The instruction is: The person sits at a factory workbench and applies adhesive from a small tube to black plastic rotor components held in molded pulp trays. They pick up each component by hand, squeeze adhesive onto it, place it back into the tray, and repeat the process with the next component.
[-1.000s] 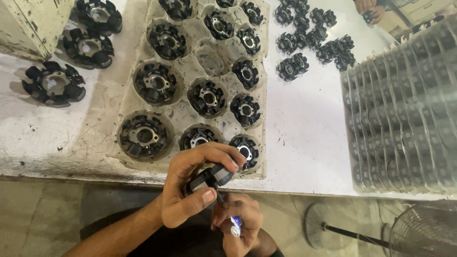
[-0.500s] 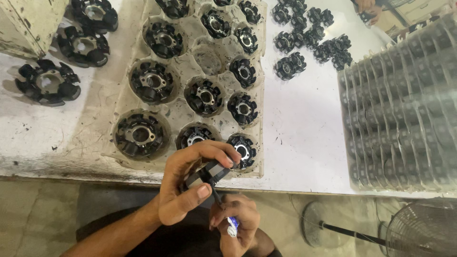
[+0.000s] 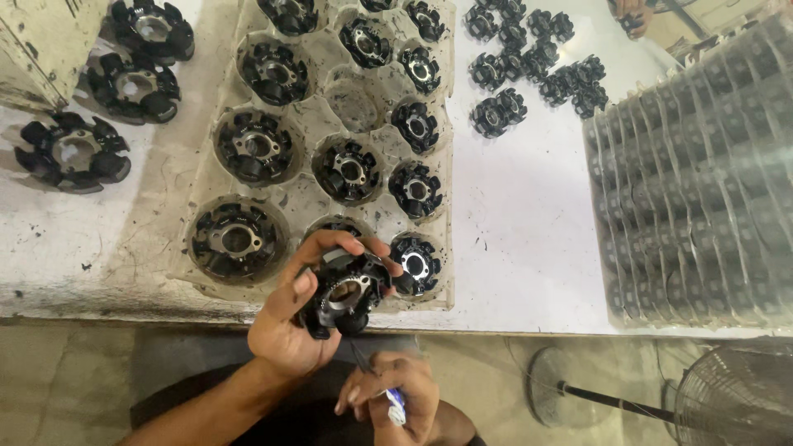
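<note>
While the hands work at the table's near edge, a black part is gripped.
Nearest, the right hand [image 3: 395,398] curls its fingers around a small blue-and-white object [image 3: 396,406]; the left hand [image 3: 299,318] wraps thumb and fingers about a black toothed ring [image 3: 345,293], just before the moulded tray [image 3: 216,157] of similar rings.

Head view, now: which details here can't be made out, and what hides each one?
- Small blue-and-white item in the right hand: mostly wrapped by the fingers; its kind is unclear.
- Tray pocket behind the black ring-shaped part held by the left hand: largely covered.
- Another person's hand: cut off by the top edge.
- Stacked clear trays: contents blurred.
</note>
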A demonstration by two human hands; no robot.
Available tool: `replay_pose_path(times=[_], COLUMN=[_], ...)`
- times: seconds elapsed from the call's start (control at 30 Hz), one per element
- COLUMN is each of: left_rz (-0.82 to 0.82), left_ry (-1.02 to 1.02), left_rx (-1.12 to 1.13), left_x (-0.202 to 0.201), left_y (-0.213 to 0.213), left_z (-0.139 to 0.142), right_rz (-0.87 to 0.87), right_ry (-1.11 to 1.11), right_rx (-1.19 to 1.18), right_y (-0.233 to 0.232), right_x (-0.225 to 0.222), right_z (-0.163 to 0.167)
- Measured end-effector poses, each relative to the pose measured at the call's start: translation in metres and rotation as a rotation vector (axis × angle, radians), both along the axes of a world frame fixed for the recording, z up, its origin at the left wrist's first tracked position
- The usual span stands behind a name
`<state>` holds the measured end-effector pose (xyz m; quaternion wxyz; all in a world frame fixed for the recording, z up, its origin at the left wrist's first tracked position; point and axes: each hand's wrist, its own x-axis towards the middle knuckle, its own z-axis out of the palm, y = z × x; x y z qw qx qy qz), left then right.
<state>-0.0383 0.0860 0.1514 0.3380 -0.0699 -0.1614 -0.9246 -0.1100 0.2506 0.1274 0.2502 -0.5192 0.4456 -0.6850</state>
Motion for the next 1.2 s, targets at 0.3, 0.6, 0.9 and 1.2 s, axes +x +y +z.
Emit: replay_pose_path(times=[0.3,0.6,0.9,1.2], left_rz=[0.045,0.632,0.664,0.396], left_ry=[-0.246,-0.864,-0.937,-0.775], left_rx=[-0.064,-0.702,-1.988,-1.031], left_x=[-0.049,-0.200,-0.152,0.055], left_y=[-0.074,-0.213,-0.153,-0.043], left_z=[-0.013,-0.039,0.001,0.021], right_rz=[-0.226,-0.359,-0.348,-0.223], right_ry=[-0.320,-0.376,-0.540,-0.541], right_rx=[-0.006,-0.122,-0.145,-0.099], right_y=[0.020,0.017,-0.006,-0.073], right_x=[-0.011,-0.022,-0.031,0.015], right_z=[-0.020,-0.024,-0.007,-0.011])
